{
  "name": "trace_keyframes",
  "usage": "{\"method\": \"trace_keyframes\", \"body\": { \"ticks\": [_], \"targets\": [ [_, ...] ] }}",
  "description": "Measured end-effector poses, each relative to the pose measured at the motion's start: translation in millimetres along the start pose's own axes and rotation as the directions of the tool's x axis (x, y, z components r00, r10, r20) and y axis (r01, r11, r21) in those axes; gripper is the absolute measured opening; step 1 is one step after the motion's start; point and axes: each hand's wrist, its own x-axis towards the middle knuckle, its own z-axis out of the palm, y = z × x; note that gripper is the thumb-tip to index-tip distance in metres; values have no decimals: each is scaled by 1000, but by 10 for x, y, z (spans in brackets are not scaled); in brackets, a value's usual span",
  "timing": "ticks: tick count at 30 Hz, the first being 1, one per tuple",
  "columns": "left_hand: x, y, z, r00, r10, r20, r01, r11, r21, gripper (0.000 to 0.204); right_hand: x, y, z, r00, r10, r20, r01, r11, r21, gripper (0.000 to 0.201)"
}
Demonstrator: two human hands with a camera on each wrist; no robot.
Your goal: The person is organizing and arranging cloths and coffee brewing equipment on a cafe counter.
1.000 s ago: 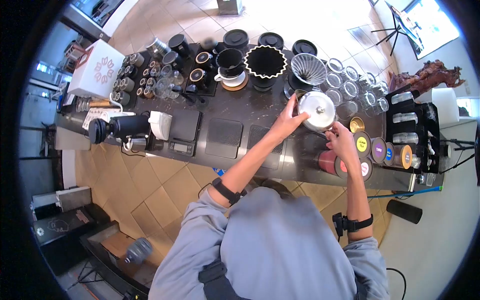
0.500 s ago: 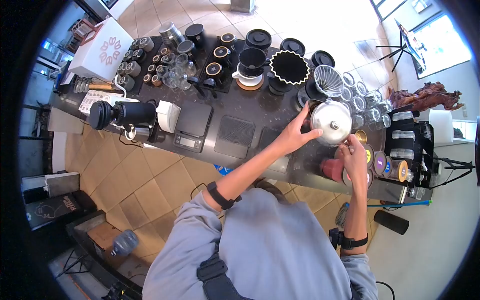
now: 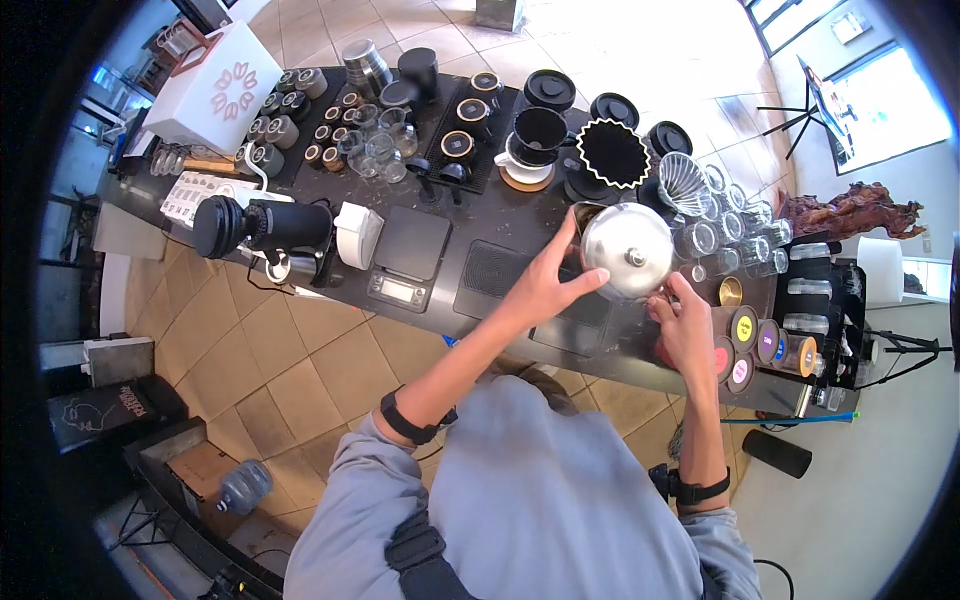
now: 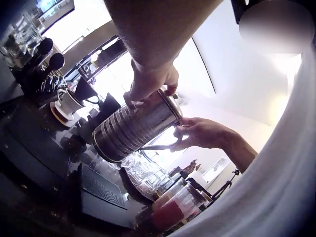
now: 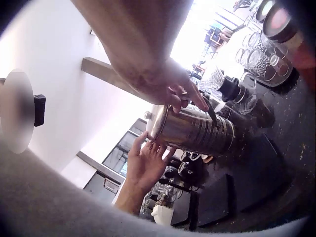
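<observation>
A shiny steel French press (image 3: pixel 625 240) with a domed, knobbed lid is held up above the counter by both hands. Its ribbed cylindrical body leans in the left wrist view. My left hand (image 3: pixel 555 282) grips the top near the spout, thumb lying against the lid's edge. On the opposite side, my right hand (image 3: pixel 686 325) has its fingers curled round the handle (image 4: pixel 165 146). Several labelled round canisters (image 3: pixel 743 325) lie to the right of the right hand. Beyond the press are a black scalloped dripper (image 3: pixel 612 153) and a clear ribbed dripper (image 3: pixel 683 183).
Clear glasses (image 3: pixel 730 225) crowd the back right of the dark counter (image 3: pixel 430 325). Left of the hands are flat drip mats (image 3: pixel 492 280), a scale (image 3: pixel 410 245) and a black grinder (image 3: pixel 270 225). Mugs, cups and a white box (image 3: pixel 215 95) stand farther left.
The French press has moved left and nearer the body, away from the glasses, with both hands keeping their grip. The head view has shifted slightly.
</observation>
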Motion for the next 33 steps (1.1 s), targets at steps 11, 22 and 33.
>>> {"method": "trace_keyframes", "body": {
  "ticks": [11,22,33],
  "targets": [
    [88,-75,-780,997,49,-53,-49,999,11,89,393,-217,740,995,-84,54,81,995,50,16],
    [220,-104,-1117,997,-67,-39,64,995,-76,84,612,-268,1114,996,-42,74,41,999,21,18],
    [399,-230,-1217,996,-85,-18,83,992,-99,81,752,-302,1194,994,54,99,-57,998,34,20]
  ]
}}
